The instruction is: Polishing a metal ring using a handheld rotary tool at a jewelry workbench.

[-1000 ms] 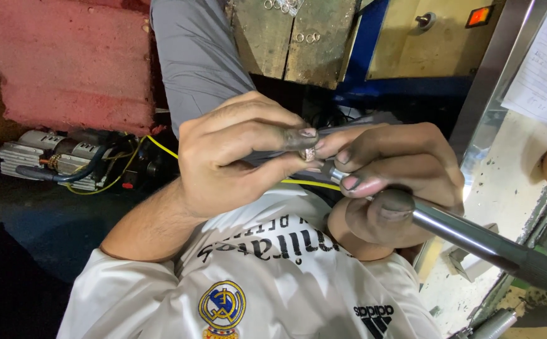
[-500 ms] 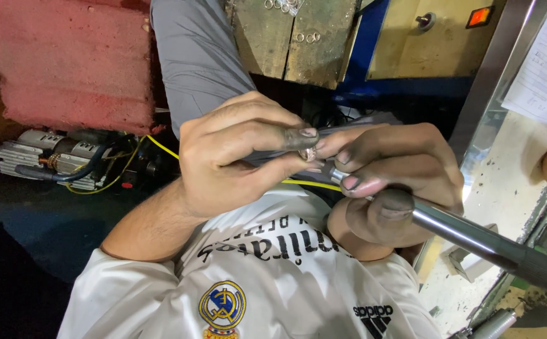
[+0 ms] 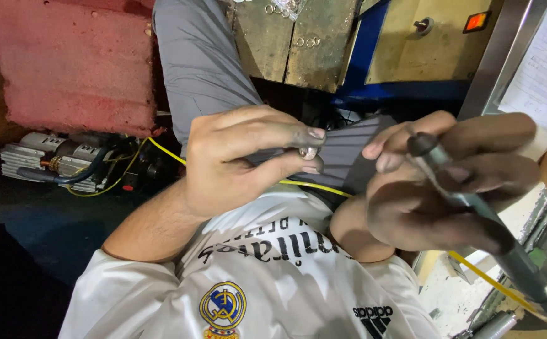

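Head view, left hand: the left hand (image 3: pixel 242 160) was closed, thumb and forefinger pinched on a small metal ring (image 3: pixel 308 152), held just above the lap.
Head view, right hand: the right hand (image 3: pixel 449 182) was wrapped around a dark pen-shaped tool (image 3: pixel 474 210), its blunt tip pointing up and left, near the ring but apart from it.
Hands together or apart: close, not touching; each was clamped on its own thing.
Ring's place: at the left fingertips, in front of a dark ribbed sheet (image 3: pixel 342 154) lying behind both hands.
Progress, as a judgement: the ring looked gripped and presented for work, while the tool tip stood off it, so contact was not yet made; whether the ring had been worked at all could not be told.
Around: a white jersey (image 3: pixel 254 282) below, a yellow cable (image 3: pixel 160 150) running behind the hands, more loose rings (image 3: pixel 298 25) on the worn metal panel (image 3: pixel 298 56) above, a ribbed motor (image 3: pixel 53 163) on the floor at left.
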